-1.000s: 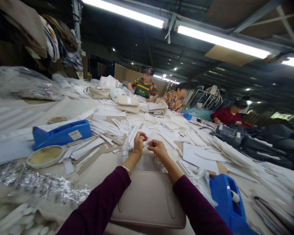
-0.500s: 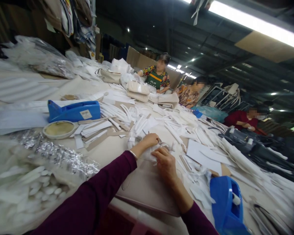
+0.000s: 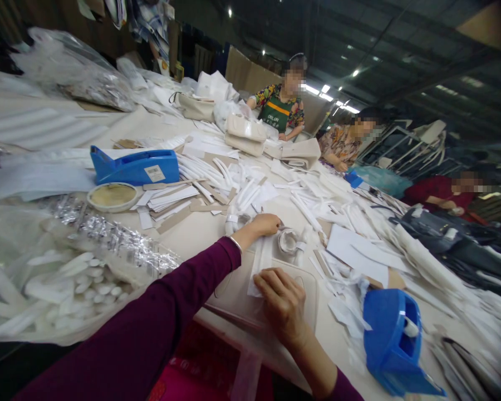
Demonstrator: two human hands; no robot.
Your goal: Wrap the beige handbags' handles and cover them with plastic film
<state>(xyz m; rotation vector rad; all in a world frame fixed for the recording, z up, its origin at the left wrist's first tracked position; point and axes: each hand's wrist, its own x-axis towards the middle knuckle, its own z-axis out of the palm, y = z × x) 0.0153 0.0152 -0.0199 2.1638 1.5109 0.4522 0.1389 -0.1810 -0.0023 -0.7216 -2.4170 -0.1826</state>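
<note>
A flat beige bag (image 3: 237, 295) lies in front of me at the table's near edge, with a thin cord loop on its surface. Across it runs a white strip (image 3: 259, 262) of thin wrapping material. My left hand (image 3: 267, 224) is closed at the strip's far end; its fingertips face away, so what they pinch is hidden. Right beside it is a coil wrapped in white (image 3: 288, 240), seemingly part of the bag's handle. My right hand (image 3: 281, 303) rests low over the bag, fingers curled and fingertips on the strip's near part.
Blue tape dispensers stand at left (image 3: 136, 167) and right (image 3: 390, 340). Near the left one are a round dish (image 3: 112, 196) and cut cardboard strips (image 3: 173, 200). A clear bag of white pieces (image 3: 79, 278) lies near left. Co-workers (image 3: 275, 111) sit across the table.
My right hand has moved toward me, away from my left hand. The white strip, crumpled between the hands before, now lies stretched out, and the wrapped coil shows. The view has shifted.
</note>
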